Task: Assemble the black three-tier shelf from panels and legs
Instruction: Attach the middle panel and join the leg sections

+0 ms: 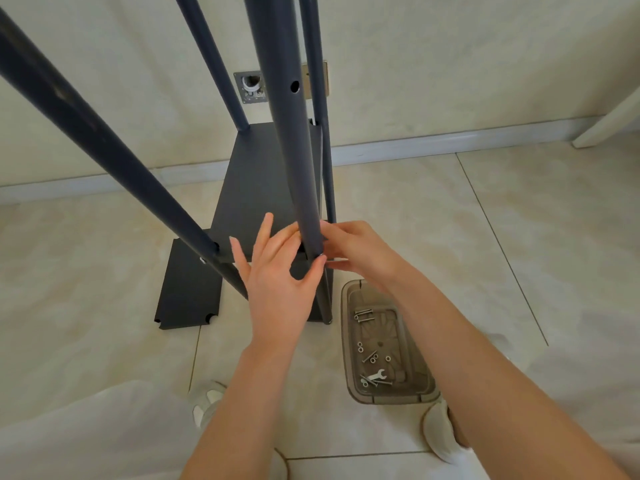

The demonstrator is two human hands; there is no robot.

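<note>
- Fingers of the left hand (277, 271) are spread, with thumb and forefinger bracketing the near leg (294, 150) where it meets the shelf panel (256, 181), probably to steady the tube in the corner.
- The right hand (356, 251) curls its fingertips against the same joint from the other side; whether they pinch a bolt is hidden.
- A second panel (188, 289) lies flat on the floor, its near corner notches empty.
- The tray (345, 341) holding bolts (363, 312) and a wrench (375, 375) sits near the joint, seemingly for easy reach.
</note>
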